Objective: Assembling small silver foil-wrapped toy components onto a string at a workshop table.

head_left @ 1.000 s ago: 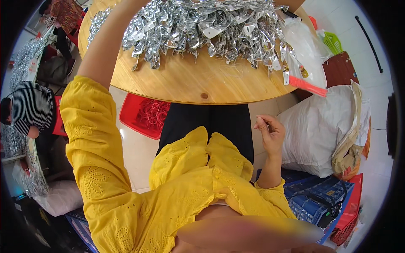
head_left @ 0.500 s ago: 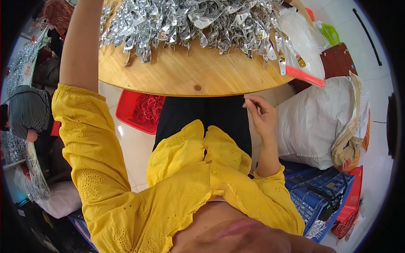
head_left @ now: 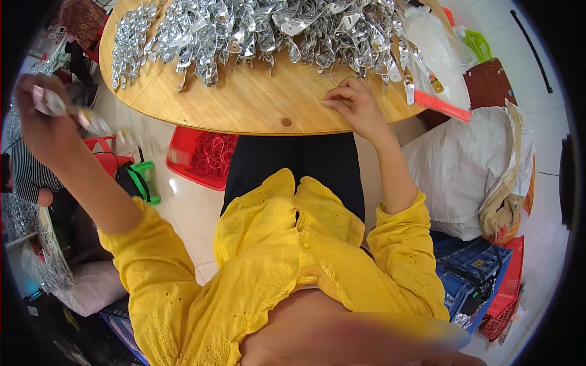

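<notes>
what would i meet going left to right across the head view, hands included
Left hand with a blurred shiny strip → green plastic item → red tub holding red cords → right hand → large white sack.

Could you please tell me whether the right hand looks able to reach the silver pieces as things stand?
Probably yes: the right hand is at the near side of the wooden table, close to the silver pieces, with no visible obstacle between. Whether it already pinches something small is unclear.
</notes>
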Action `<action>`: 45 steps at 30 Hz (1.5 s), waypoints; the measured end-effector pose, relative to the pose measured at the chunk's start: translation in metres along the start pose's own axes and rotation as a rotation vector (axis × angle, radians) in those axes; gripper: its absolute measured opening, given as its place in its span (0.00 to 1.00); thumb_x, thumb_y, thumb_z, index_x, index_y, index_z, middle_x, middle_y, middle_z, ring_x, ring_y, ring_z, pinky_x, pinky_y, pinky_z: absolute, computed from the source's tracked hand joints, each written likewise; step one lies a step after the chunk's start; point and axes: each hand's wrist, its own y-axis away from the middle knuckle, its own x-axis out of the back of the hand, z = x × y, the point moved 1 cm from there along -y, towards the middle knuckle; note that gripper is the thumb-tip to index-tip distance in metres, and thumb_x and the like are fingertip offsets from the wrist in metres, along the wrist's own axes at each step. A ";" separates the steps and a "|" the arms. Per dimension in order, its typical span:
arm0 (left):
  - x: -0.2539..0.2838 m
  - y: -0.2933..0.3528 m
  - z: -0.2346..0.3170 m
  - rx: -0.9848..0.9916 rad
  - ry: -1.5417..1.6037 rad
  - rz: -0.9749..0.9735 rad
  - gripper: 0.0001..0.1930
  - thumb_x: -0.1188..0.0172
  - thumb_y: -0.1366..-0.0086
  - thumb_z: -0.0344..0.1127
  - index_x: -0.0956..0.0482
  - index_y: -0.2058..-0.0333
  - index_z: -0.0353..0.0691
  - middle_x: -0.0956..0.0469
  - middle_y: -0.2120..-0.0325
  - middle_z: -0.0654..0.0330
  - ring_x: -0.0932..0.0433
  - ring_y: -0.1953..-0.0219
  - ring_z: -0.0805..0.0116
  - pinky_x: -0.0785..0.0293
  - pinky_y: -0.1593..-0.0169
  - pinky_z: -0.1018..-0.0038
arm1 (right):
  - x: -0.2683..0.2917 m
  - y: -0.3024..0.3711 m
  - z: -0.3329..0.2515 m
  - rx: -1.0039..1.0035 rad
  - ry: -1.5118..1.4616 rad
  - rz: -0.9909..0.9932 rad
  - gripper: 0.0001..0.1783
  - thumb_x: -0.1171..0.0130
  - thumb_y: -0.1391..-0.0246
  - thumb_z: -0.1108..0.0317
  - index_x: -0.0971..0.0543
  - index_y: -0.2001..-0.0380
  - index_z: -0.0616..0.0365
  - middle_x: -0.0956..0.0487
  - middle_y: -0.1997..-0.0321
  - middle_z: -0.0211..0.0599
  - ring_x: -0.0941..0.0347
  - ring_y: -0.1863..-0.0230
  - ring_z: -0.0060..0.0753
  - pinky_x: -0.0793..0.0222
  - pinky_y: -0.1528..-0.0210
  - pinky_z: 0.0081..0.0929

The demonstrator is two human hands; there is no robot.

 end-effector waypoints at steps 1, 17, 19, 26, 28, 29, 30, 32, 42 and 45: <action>0.027 0.020 -0.005 0.258 0.123 -0.147 0.09 0.56 0.41 0.36 0.32 0.67 0.36 0.31 0.70 0.59 0.34 0.74 0.74 0.36 0.72 0.82 | -0.001 -0.002 -0.002 0.021 -0.010 -0.053 0.05 0.42 0.64 0.72 0.25 0.78 0.59 0.33 0.77 0.34 0.37 0.70 0.33 0.41 0.69 0.25; 0.045 0.206 -0.136 1.043 -0.018 -0.251 0.16 0.57 0.40 0.38 0.30 0.63 0.30 0.28 0.74 0.60 0.34 0.76 0.78 0.41 0.76 0.88 | -0.002 0.005 -0.096 -0.365 -0.931 0.242 0.13 0.49 0.55 0.77 0.32 0.62 0.65 0.24 0.75 0.37 0.31 0.78 0.19 0.39 0.78 0.10; 0.043 0.206 -0.136 1.073 -0.028 -0.229 0.16 0.56 0.40 0.39 0.29 0.64 0.31 0.28 0.76 0.61 0.34 0.78 0.79 0.42 0.77 0.89 | -0.012 0.013 -0.096 -0.385 -0.915 0.203 0.12 0.48 0.55 0.77 0.30 0.64 0.65 0.24 0.75 0.36 0.31 0.78 0.18 0.39 0.79 0.10; 0.045 0.206 -0.136 1.099 -0.110 -0.301 0.17 0.52 0.43 0.43 0.28 0.65 0.33 0.29 0.80 0.65 0.36 0.80 0.82 0.44 0.81 0.90 | -0.027 0.026 -0.095 -0.275 -0.570 0.114 0.07 0.46 0.57 0.77 0.26 0.71 0.67 0.25 0.76 0.34 0.30 0.76 0.18 0.35 0.74 0.12; 0.045 0.206 -0.136 1.107 -0.115 -0.305 0.17 0.51 0.43 0.43 0.28 0.65 0.33 0.29 0.80 0.65 0.36 0.80 0.82 0.45 0.82 0.90 | -0.025 0.025 -0.098 -0.217 -0.472 0.106 0.07 0.46 0.57 0.77 0.26 0.71 0.67 0.25 0.76 0.33 0.30 0.75 0.18 0.35 0.72 0.12; 0.046 0.207 -0.136 1.111 -0.110 -0.301 0.17 0.51 0.43 0.43 0.28 0.65 0.34 0.29 0.80 0.65 0.36 0.80 0.82 0.45 0.82 0.90 | -0.024 0.025 -0.100 -0.158 -0.372 0.097 0.07 0.46 0.57 0.77 0.26 0.70 0.67 0.25 0.76 0.33 0.30 0.74 0.19 0.34 0.70 0.12; 0.046 0.207 -0.136 1.114 -0.105 -0.298 0.16 0.51 0.43 0.43 0.28 0.65 0.34 0.29 0.80 0.65 0.36 0.80 0.82 0.45 0.82 0.90 | -0.026 0.025 -0.101 -0.158 -0.372 0.099 0.07 0.46 0.57 0.77 0.26 0.70 0.67 0.25 0.76 0.33 0.30 0.74 0.19 0.34 0.70 0.12; 0.049 0.208 -0.138 1.087 -0.118 -0.297 0.17 0.51 0.43 0.43 0.28 0.65 0.34 0.29 0.80 0.65 0.36 0.80 0.83 0.45 0.82 0.90 | -0.031 0.027 -0.103 -0.315 -0.676 0.196 0.07 0.46 0.58 0.77 0.26 0.71 0.65 0.25 0.76 0.34 0.30 0.72 0.20 0.35 0.69 0.13; 0.047 0.205 -0.137 1.048 -0.087 -0.307 0.17 0.51 0.43 0.42 0.29 0.62 0.32 0.28 0.79 0.63 0.36 0.80 0.82 0.45 0.81 0.91 | -0.015 0.019 -0.092 0.000 -0.114 0.233 0.08 0.42 0.63 0.76 0.23 0.73 0.61 0.25 0.78 0.37 0.33 0.79 0.26 0.39 0.77 0.18; 0.046 0.203 -0.134 1.120 -0.101 -0.293 0.17 0.52 0.43 0.42 0.29 0.62 0.33 0.29 0.79 0.63 0.36 0.79 0.82 0.44 0.80 0.91 | -0.012 0.017 -0.097 -0.070 -0.127 0.276 0.09 0.42 0.64 0.76 0.23 0.73 0.61 0.25 0.79 0.36 0.33 0.78 0.28 0.39 0.76 0.19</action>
